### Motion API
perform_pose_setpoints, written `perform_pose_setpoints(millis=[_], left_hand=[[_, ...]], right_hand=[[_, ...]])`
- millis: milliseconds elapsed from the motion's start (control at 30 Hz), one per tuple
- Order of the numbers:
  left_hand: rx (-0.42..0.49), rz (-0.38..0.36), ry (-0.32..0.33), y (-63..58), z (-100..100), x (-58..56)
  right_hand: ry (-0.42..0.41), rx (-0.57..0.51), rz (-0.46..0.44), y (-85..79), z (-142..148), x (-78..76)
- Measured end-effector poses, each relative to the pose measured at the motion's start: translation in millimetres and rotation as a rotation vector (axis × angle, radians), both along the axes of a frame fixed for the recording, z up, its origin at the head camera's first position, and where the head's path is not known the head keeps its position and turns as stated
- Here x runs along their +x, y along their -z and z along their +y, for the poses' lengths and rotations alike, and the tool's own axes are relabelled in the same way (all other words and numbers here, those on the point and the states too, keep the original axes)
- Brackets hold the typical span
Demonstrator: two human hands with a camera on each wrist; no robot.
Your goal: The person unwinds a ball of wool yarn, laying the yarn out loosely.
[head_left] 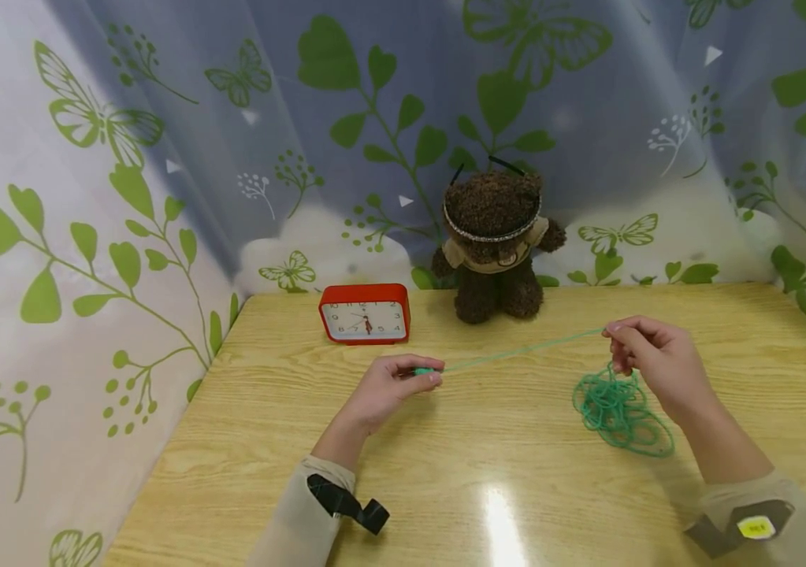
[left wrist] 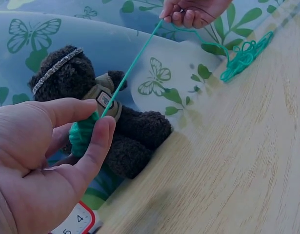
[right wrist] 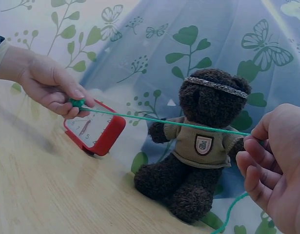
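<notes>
Two bare hands hold one length of green yarn above a table. The thumb and fingertips of the left hand (head_left: pixel 388 390) pinch a small, compact wound bundle of green yarn (left wrist: pixel 81 136). The thumb and index finger of the right hand (head_left: pixel 661 362) pinch the strand; its remaining fingers are loosely curled. Between the hands runs a thin, straight span of green yarn (right wrist: pixel 140 117), clear of the tabletop and slightly higher at the right hand. Beneath the right hand, a slack strand leads to a loose, tangled heap of green yarn (head_left: pixel 611 405), which lies on the light, wood-grained table (head_left: pixel 445 441).

Beyond the left hand, near the table's far edge, stands a red, rounded-rectangular clock with a white dial (head_left: pixel 365 315). To its right, beyond the span, is a dark brown plush bear (right wrist: pixel 193 141), upright, wearing a khaki top with a shield-shaped badge and a glittery silver headband (right wrist: pixel 215 84). Both wrists emerge from beige sleeves (head_left: pixel 296 512) fitted with dark straps. Behind everything hangs a blue and white curtain printed with green leaves and butterflies (head_left: pixel 232 157).
</notes>
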State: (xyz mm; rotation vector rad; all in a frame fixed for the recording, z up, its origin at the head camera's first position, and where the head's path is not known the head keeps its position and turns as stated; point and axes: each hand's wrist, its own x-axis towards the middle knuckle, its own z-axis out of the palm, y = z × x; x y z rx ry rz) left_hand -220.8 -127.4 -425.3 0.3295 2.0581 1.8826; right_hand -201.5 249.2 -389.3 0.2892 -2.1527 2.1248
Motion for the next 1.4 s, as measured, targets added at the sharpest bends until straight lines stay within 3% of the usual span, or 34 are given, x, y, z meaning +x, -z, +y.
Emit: perform_pose_setpoints(millis=[267,533,633,900,1400], left_hand=[[0.067,-0.058,-0.001,-1.0,1,-0.5],[0.083,-0.069,0.006,-4.3,1,0.6],[0.082,-0.066,0.008,-4.4,1,0.5],[0.094,-0.053,0.001,-3.4,0,0.6],[0.171,-0.097,-0.021,-4.8,1,0.8]], right_hand=[[0.064,-0.020,-0.024,-0.5,11,-2.2],[0.110,-0.021,-0.037,1.4,21,-4.6],[0.119,0.016,-0.044,0.8,25,-5.6],[0.104,0.309,0.009,4.1,43,-8.1],[0.169,0.366,-0.029,6.2,57,-9.4]])
